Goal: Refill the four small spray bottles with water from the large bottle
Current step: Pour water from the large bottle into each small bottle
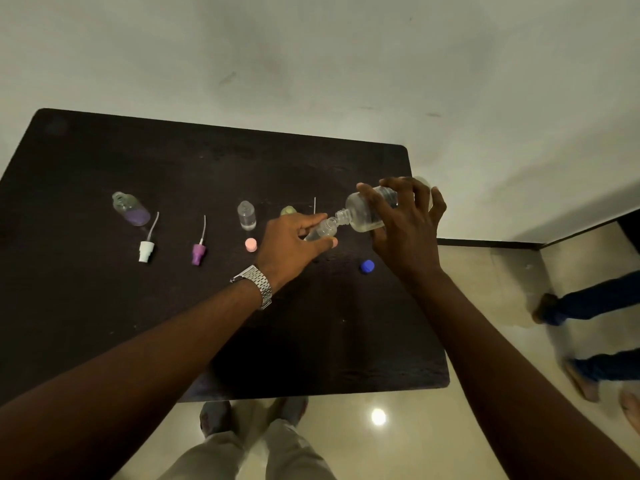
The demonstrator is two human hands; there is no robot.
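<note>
Your left hand [294, 244] has its grip closed on a small spray bottle [323, 232], thumb below and fingers above, holding it tilted over the worktop [173, 323]. Your right hand [405, 230] wraps from above round the large bottle [367, 211], tipped almost flat, its open neck meeting the small bottle's mouth.

1. The left hand [294, 242] covers the lower body of the small spray bottle [325, 229]; only its neck and shoulder show.
2. The right hand [407, 230] hides the base of the large bottle [367, 213].
3. Whether water passes between the two necks is too small to tell.
4. A yellow-green thing [288, 211] sits half hidden behind the left hand; whether it is a cap or a bottle is unclear.
5. The thin dip tube [314, 204] loses its lower end behind that hand.
6. Blurred legs [595, 301] are cut off by the right edge.
</note>
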